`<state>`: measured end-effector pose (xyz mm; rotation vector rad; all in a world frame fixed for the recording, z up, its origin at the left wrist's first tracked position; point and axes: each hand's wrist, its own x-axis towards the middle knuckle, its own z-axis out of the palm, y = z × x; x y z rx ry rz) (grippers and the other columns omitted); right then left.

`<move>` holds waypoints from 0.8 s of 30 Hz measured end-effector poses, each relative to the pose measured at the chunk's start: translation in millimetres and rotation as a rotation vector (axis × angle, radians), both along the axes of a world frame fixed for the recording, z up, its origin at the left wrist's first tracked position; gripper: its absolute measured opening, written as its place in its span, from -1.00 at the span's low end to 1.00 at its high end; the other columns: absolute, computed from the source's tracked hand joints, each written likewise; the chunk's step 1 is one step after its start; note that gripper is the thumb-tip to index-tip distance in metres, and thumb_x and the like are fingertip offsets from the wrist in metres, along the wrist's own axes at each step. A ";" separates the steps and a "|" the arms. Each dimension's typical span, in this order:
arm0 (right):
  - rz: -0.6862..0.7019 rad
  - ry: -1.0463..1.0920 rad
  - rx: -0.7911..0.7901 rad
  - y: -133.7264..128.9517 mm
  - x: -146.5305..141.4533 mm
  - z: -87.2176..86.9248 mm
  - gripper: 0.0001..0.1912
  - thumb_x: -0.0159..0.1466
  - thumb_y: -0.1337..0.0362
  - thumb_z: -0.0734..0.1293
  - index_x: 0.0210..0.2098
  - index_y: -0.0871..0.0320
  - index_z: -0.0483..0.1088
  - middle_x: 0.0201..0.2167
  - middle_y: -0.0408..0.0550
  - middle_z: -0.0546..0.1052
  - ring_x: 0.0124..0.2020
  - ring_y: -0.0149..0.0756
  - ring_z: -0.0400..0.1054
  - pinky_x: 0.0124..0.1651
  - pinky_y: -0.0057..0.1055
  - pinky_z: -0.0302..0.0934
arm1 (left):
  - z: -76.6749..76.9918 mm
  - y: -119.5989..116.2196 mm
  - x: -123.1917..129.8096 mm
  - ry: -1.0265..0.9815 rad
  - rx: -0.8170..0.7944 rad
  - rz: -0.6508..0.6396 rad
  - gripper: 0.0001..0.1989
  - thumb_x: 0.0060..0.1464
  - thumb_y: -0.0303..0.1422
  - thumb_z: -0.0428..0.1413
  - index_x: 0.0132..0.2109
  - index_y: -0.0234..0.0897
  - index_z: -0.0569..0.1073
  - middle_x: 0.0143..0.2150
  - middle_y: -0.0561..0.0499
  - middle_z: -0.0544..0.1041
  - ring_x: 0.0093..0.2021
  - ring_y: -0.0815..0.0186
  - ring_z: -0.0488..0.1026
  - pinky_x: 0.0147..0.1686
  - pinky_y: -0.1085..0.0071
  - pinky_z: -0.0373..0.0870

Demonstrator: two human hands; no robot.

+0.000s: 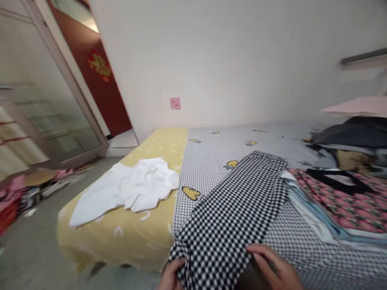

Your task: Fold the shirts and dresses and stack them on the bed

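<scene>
A long black-and-white checked garment (232, 205) lies stretched diagonally over the bed, its near end hanging toward me at the bottom of the view. My left hand (173, 276) is closed on the bunched cloth at its near left corner. At the near right edge, my right hand (276, 268) pinches the cloth between thumb and fingertips. Part of each hand is cut off by the frame's lower edge. Right of the garment sits a stack of folded clothes, with a pink patterned top (341, 207) uppermost.
A crumpled white garment (145, 183) lies on the yellow part of the bed (157, 237). Behind the folded stack are dark clothes (353, 133) and a pink flat item (359, 106). Assorted things (33, 187) cover the floor at left, near a glass-panelled door (54, 92).
</scene>
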<state>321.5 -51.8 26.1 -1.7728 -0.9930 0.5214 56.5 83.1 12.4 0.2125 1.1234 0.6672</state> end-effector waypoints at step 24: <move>0.231 0.148 -0.212 67.1 -138.4 -69.8 -0.33 0.18 -0.19 0.25 0.09 0.13 0.45 0.01 0.04 0.60 0.23 0.02 0.34 0.21 -0.21 0.29 | -37.8 -25.7 -15.4 0.081 0.557 0.313 -0.26 -0.28 -0.27 0.40 0.11 -0.15 0.34 -0.25 0.08 0.49 -0.37 0.38 0.42 -0.37 0.47 0.33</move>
